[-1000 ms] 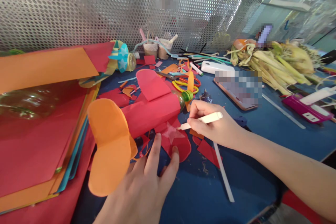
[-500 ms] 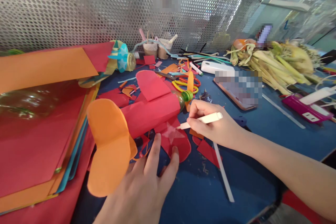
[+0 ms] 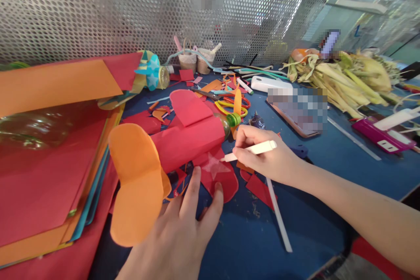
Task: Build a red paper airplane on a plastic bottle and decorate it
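My right hand is closed around a white marker pen. Its tip meets the right side of a pale star drawn on a red paper wing. My left hand lies with fingers spread, two fingertips pressing on that wing. The wing joins a bottle wrapped in red paper, lying on its side with its green cap to the right. A second red wing sticks up on the far side. Orange paper fins stand at the bottle's left end.
Coloured paper sheets and a clear plastic bottle lie at left. Scissors and paper scraps sit behind the wrapped bottle. Further right are a phone, a white glue gun-like object, corn husks, a purple power strip and a glue stick.
Almost nothing differs. The back end of the marker pen has shifted very slightly left, while its tip stays on the star; my left hand is still.
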Motion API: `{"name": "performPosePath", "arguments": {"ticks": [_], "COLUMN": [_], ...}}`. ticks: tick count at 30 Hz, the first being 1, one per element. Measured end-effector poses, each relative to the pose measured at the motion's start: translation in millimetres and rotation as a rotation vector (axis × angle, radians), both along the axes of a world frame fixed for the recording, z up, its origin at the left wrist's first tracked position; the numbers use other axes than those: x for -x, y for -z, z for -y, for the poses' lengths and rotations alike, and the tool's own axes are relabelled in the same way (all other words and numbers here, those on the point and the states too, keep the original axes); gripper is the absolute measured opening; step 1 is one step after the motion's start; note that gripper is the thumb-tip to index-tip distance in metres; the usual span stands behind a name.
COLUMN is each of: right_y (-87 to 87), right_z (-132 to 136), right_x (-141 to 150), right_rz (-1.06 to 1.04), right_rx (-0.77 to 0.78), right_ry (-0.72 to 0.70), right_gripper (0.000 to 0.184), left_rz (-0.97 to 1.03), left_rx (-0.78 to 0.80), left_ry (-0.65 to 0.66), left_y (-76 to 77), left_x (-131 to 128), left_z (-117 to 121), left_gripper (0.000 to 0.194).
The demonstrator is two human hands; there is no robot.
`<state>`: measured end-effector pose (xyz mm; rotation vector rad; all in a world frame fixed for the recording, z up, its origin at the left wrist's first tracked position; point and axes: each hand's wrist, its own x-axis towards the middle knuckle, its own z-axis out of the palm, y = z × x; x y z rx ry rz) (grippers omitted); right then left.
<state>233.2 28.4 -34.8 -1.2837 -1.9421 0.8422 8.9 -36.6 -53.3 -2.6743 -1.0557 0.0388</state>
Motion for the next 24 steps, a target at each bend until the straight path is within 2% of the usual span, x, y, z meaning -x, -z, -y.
{"name": "performPosePath", "arguments": {"ticks": [12,15,20,24], "right_y": [-2.5,-5.8,-9.7,-8.8], "right_z": [-0.5,-0.6,-4.6,-9.5], "right_x": [0.0,-0.4,-4.2,-5.9], "right_rz": [0.003,-0.183,-0.67,-0.804], "right_rx": [-0.017,0.012,0.015,-0.023], "right_ry": [0.038,0.076,0.166,0.249], "right_gripper": [0.017,0.016,0.025,0.029], "left_rz": [0.005,0.001,-0.021,-0.038], "left_rx": [0.02,0.026,-0.028,-0.143], "left_ry": [-0.009,-0.014,-0.028,-0.009], "left_y": [1.3,0.6,2.1,8.1], "left_x": [3.4,2.7,2.7,5.1], "left_z": [0.6,1.7,3.1,2.9], "left_gripper": [0.078,0.078,0.073,0.068]}}
